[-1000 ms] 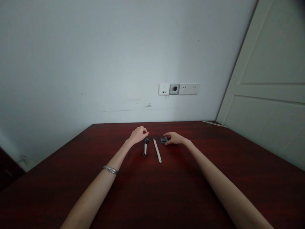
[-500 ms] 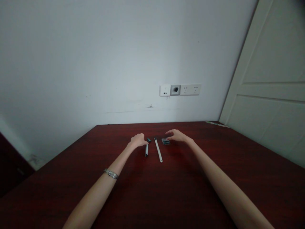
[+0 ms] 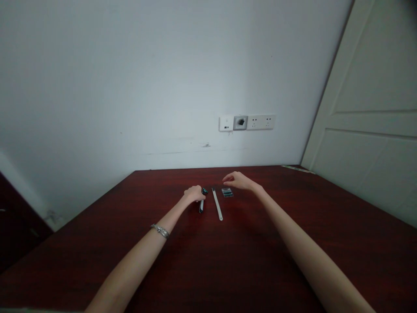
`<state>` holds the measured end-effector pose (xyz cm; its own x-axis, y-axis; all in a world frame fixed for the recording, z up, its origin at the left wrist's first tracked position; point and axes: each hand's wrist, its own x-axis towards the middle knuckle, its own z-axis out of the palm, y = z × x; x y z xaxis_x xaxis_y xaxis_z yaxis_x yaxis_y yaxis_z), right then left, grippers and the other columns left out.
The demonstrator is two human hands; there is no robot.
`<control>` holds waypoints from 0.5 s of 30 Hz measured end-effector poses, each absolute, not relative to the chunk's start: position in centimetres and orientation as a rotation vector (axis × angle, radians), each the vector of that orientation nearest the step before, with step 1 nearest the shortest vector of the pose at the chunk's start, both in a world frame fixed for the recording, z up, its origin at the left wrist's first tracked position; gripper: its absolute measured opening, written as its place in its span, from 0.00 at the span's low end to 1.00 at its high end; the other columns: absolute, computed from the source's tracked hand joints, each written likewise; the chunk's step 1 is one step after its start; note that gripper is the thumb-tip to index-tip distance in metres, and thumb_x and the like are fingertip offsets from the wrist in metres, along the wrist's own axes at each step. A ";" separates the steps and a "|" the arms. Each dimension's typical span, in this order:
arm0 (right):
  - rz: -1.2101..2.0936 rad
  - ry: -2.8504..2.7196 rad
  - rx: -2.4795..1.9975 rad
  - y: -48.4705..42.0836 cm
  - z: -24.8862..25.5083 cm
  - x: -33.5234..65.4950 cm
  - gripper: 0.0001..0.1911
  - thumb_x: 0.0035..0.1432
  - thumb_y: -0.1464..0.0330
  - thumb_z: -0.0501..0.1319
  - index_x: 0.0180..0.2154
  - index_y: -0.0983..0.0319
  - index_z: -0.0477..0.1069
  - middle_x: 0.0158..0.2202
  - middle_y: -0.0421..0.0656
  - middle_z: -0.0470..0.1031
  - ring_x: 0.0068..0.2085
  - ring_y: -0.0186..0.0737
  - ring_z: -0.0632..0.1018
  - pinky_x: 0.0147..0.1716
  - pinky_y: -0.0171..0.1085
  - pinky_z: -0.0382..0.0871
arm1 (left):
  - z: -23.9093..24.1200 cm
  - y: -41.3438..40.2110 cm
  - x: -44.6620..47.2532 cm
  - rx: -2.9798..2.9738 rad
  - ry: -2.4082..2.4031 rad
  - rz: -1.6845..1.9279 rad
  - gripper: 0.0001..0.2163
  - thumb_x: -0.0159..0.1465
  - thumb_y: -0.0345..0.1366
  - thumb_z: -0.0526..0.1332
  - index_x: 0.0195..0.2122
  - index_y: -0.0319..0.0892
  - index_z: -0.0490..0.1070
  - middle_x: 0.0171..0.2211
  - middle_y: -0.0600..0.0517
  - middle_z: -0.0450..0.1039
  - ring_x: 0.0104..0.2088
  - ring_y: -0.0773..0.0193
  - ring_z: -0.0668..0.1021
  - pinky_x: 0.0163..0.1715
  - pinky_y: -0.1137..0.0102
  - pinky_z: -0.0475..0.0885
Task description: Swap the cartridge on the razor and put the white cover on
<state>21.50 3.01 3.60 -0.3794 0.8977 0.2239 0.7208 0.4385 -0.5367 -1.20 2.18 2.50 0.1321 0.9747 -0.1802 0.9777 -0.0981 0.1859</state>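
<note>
On the dark red table [image 3: 228,261] lie three small things in a row. A teal and black razor [image 3: 202,204] lies at the left, and my left hand [image 3: 193,194] rests curled on its upper part, fingers closed round it. A thin white stick [image 3: 217,204] lies in the middle, untouched. A small dark cartridge pack [image 3: 227,192] sits at the right. My right hand [image 3: 237,180] hovers just above and behind the pack, fingers loosely bent, holding nothing. A silver bracelet [image 3: 160,230] is on my left wrist.
A white wall stands right behind the table with a row of sockets [image 3: 246,122]. A white door [image 3: 371,130] closes off the right side. The table's left edge drops to a dark floor area [image 3: 19,226].
My right hand let go of the cartridge pack and lifted up and back from it. My left hand slid down onto the razor's upper part. The camera shifted slightly.
</note>
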 end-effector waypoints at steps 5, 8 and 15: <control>0.501 -2.242 -1.306 2.1 4.8 20.4 0.13 0.51 0.66 0.60 0.38 0.64 0.77 0.35 0.44 0.79 0.36 0.38 0.77 0.35 0.30 0.68 | 2.0 2.2 -1.6 2.174 1.832 0.052 0.09 0.49 0.39 0.59 0.16 0.40 0.67 0.17 0.51 0.70 0.23 0.63 0.75 0.27 0.72 0.67; 0.536 -2.275 -1.310 1.0 5.7 19.6 0.12 0.52 0.65 0.59 0.34 0.65 0.77 0.29 0.43 0.78 0.29 0.35 0.76 0.28 0.29 0.67 | 2.2 2.6 -1.9 2.214 1.814 0.205 0.10 0.49 0.39 0.58 0.16 0.40 0.67 0.15 0.52 0.67 0.21 0.65 0.73 0.23 0.74 0.64; 0.625 -2.318 -1.393 -2.4 8.0 16.6 0.24 0.54 0.51 0.55 0.25 0.65 0.73 0.22 0.44 0.75 0.21 0.33 0.74 0.21 0.29 0.63 | 6.4 3.0 -1.5 2.255 1.742 0.629 0.15 0.53 0.40 0.55 0.13 0.39 0.65 0.12 0.55 0.60 0.18 0.68 0.66 0.19 0.74 0.55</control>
<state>16.63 -2.43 7.96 -0.4470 0.8909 0.0800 0.7299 0.4150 -0.5431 -1.47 2.95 6.45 0.2043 0.9590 0.1963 0.8634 -0.2710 0.4255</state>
